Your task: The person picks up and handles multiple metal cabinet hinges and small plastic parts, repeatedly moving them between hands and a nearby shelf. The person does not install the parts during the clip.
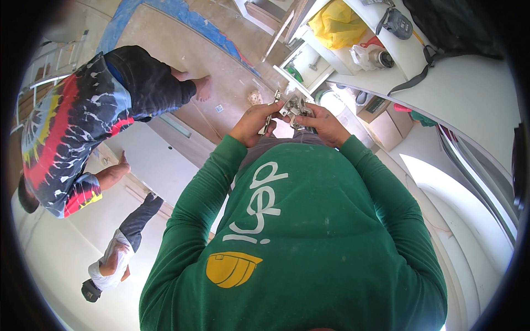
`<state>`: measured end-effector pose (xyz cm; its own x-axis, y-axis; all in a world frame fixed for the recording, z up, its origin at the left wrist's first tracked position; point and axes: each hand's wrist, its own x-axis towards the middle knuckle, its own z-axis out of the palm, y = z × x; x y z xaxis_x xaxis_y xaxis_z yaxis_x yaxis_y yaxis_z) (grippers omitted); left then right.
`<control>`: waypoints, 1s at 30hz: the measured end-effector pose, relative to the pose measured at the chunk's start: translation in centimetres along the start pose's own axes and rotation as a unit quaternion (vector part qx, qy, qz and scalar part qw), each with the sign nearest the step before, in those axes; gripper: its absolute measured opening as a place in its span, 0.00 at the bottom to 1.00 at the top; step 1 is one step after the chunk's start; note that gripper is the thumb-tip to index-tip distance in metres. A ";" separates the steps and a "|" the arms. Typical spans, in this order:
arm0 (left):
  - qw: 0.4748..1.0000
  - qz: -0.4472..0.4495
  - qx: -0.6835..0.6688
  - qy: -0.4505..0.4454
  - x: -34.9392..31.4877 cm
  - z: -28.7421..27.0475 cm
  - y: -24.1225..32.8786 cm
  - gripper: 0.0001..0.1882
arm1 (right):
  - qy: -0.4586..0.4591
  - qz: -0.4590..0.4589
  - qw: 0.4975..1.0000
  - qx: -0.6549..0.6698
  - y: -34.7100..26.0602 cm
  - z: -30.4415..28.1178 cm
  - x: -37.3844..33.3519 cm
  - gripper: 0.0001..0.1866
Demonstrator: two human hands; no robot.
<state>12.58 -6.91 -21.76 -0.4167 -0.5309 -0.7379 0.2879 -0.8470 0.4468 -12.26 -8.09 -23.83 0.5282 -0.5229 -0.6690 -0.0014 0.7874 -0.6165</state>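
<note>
Head view, upper centre: right hand [326, 124] clutches hinges [295, 107] just right of the left hand [255, 123], which pinches a metal piece [269, 119] (long axis near-upright).

Metal fittings [298, 112]: bright silver on my feed, with darker grey in the shaded parts.
Wearer's shirt [331, 220]: deep green, and I see white lettering [255, 204] and a yellow helmet print [231, 269] on it.
Nearer co-worker's shirt [77, 127]: tie-dye in black, red, yellow and pale blue.
Nearer co-worker's trousers [146, 80]: black.
Farther co-worker's shirt [117, 255]: pale grey, from what reaches me.
Counter [469, 83]: white, with a black strap [413, 84] by its edge.
Plastic bag [338, 25]: bright yellow.
Floor [176, 41]: tan, with blue sheeting [212, 25] along one edge.
</note>
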 end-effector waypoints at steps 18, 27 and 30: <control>0.997 0.015 -0.007 0.077 1.2 -0.4 -0.6 0.23 | 0.005 -0.012 0.999 0.038 -0.1 -0.9 -0.4 0.26; 0.996 0.009 -0.006 0.084 0.8 -2.1 2.8 0.16 | 0.057 0.005 0.997 0.048 -0.6 -1.3 0.4 0.32; 0.997 0.014 -0.012 0.072 0.8 -2.0 3.7 0.16 | 0.071 0.025 0.996 0.044 -0.5 -1.7 0.6 0.36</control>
<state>15.01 -10.44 -21.72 -0.2813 -0.5437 -0.7907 0.3198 -0.8300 0.4570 -13.39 -9.32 -24.64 0.4034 -0.5182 -0.7542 0.0530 0.8361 -0.5461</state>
